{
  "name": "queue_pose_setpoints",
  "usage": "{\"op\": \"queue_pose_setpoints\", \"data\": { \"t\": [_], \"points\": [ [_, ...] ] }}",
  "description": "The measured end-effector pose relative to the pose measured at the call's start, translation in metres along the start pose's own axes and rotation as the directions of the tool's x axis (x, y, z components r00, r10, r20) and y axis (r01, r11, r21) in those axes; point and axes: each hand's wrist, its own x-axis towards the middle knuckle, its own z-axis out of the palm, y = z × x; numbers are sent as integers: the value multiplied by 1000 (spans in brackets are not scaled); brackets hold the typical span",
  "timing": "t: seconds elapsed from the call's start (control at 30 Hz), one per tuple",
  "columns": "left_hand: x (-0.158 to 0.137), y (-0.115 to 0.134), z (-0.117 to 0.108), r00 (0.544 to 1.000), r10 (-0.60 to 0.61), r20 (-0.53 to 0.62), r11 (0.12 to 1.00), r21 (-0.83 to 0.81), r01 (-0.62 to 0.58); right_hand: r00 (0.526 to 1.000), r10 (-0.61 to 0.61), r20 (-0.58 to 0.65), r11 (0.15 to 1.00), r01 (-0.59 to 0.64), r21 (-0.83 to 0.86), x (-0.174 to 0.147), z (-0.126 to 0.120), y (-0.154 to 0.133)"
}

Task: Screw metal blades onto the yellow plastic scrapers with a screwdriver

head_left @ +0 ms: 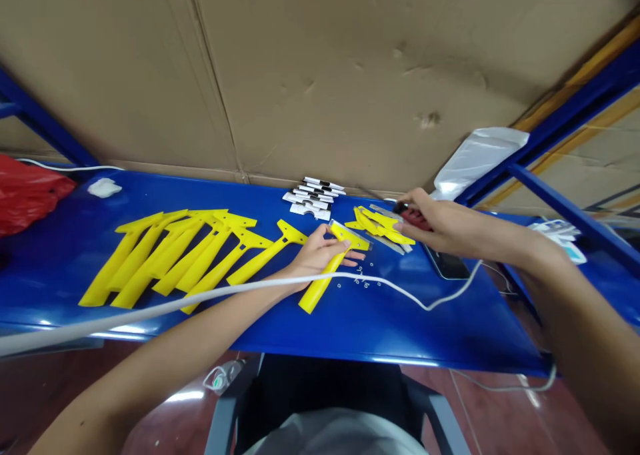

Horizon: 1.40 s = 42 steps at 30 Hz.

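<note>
My left hand (315, 251) is closed around a yellow scraper (320, 288), its wide head towards the back right and its handle slanting down to the left. In my right hand (440, 225) is a screwdriver (416, 219) with a red and black handle; its thin shaft points left over the back of the table. Below that hand lie flat yellow pieces (375, 223) and metal strips (393, 244). Several tiny light parts (360, 276) are scattered right of the held scraper. More yellow scraper handles (200, 255) lie overlapping in a row to the left.
Stacked black-and-white packets (313, 198) sit at the back of the blue table (400, 335). A white cable (165, 308) crosses in front of my left forearm. A dark phone (447, 263) lies under my right wrist. Red plastic (30, 195) is far left; cardboard (300, 75) stands behind.
</note>
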Motion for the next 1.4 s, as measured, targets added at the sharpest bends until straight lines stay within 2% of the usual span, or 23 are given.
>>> {"op": "queue_pose_setpoints", "data": {
  "t": [0.13,0.23,0.37,0.6,0.77,1.07,1.4],
  "points": [
    [-2,4,4,1000,-11,-28,1000,28,12,993,-119,-9,993,120,18,-2,-18,3],
    [-1,3,4,999,1,-43,999,36,1,990,-107,-94,991,114,72,-8,-23,3],
    [0,0,3,1000,7,4,1000,-2,-7,979,-113,-172,978,140,153,-17,-19,-4],
    [-6,5,9,999,-19,-45,1000,22,20,974,-202,-106,969,214,121,-15,-19,-16],
    [-8,7,11,997,-23,-71,999,20,25,962,-249,-110,959,260,109,-13,-21,-16],
    [-1,-1,5,998,-4,-56,1000,-24,3,975,-213,-64,971,218,94,-13,-27,-28],
    [-9,8,9,998,-14,-54,1000,23,15,974,-226,-34,972,227,59,-11,-35,-38]
  ]
}}
